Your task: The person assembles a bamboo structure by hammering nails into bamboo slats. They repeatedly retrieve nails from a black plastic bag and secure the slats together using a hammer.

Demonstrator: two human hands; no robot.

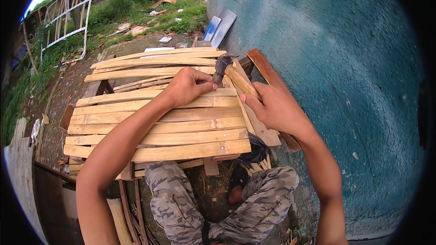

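My right hand (pixel 276 109) is wrapped around the wooden handle of a claw hammer (pixel 241 80). The hammer's dark metal head is over the far right part of a row of flat bamboo slats (pixel 195 127). Just left of that head, my left hand (pixel 188 87) has its thumb and fingers pinched together at the slats' right ends. Whatever sits between those fingertips is too small to make out. Small shiny nail heads show in the right ends of the nearer slats. Farther off, more bamboo slats (pixel 150 71) lie side by side, with gaps between them.
A rough teal wall (pixel 345 86) rises close on the right, with a brown wooden board (pixel 272 75) beside it. Two flat panels (pixel 220 27) lean on it farther back. A white metal frame (pixel 68 22) stands at the far left. Below are my knees in camouflage trousers (pixel 175 199).
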